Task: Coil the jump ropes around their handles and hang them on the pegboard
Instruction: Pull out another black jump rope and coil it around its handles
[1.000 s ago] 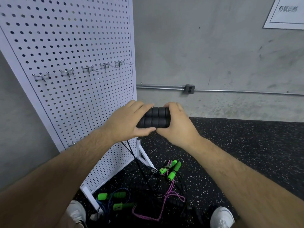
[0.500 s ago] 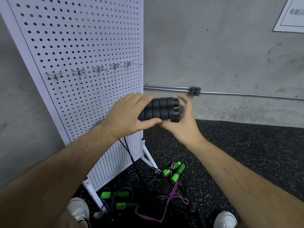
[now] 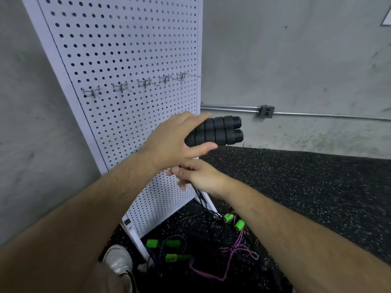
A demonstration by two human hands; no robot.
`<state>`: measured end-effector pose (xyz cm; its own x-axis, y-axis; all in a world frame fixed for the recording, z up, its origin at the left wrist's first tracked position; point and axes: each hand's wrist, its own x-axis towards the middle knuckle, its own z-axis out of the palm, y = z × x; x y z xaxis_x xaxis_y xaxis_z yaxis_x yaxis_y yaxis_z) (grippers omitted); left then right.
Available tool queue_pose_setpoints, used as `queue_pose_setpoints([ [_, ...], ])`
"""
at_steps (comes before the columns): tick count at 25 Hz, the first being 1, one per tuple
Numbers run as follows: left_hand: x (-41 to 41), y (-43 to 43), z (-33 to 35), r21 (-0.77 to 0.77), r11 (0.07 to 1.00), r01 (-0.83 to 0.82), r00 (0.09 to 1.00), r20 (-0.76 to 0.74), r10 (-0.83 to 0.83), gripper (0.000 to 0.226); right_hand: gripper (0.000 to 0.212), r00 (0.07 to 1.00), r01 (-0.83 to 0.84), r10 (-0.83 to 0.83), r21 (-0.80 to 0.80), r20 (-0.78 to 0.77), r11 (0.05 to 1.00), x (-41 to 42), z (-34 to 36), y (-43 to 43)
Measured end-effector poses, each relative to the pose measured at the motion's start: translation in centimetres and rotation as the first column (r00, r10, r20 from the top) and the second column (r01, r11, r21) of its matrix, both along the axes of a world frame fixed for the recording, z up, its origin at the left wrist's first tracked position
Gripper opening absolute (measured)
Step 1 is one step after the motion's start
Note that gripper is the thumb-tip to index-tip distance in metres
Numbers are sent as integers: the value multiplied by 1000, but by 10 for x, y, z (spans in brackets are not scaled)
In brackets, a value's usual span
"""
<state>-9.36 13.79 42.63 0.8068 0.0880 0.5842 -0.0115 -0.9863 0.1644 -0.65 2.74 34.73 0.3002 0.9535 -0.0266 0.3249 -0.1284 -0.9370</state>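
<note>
Black handles (image 3: 220, 132) sit paired in the left hand (image 3: 169, 144), grip curled round them; right hand (image 3: 196, 176) grip pinches the cord (image 3: 200, 199) below

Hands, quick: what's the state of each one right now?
Left hand: closed on the two black handles, held side by side.
Right hand: fingers curled round the black rope below the handles.
</note>
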Motion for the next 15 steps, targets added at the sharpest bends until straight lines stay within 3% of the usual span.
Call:
queue_pose_setpoints([
  [3, -13, 20, 1, -22, 999, -29, 999, -17, 29, 75, 26, 999, 37, -35, -44, 37, 998, 25, 12, -19],
  [7, -24, 31, -4, -66, 998, -6, 997, -73, 1, 76, 31, 973, 79, -67, -47, 220, 996, 43, 34, -46],
  [11, -21, 28, -11, 99, 994, 47, 982, -186, -28, 79, 32, 954, 142, -103, -124, 283, 982, 58, 46, -67],
  [15, -13, 31, -20, 233, 968, 96, 991, -108, -72, 85, 30, 959, 227, -204, -100, 196, 969, 64, 60, -84],
])
